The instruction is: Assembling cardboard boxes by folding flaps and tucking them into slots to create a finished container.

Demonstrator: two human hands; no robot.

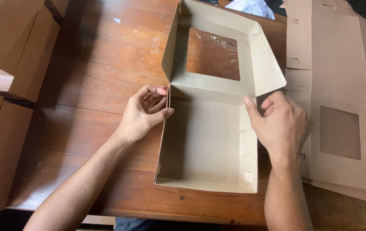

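The half-folded cardboard box (208,141) sits mid-table, its windowed lid (219,55) tipped back; flat box blanks (341,85) are stacked just right of it, finished boxes (7,85) well left. My left hand (142,113) pinches the box's left wall, my right hand (281,124) presses fingers onto its right wall.

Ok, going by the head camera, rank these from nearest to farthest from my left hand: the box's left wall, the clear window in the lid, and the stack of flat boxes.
1. Box's left wall: touching the left hand, at its fingertips.
2. Clear window: up and to the right, in the open lid.
3. Stack of flat boxes: far right of the table, beyond the right hand.
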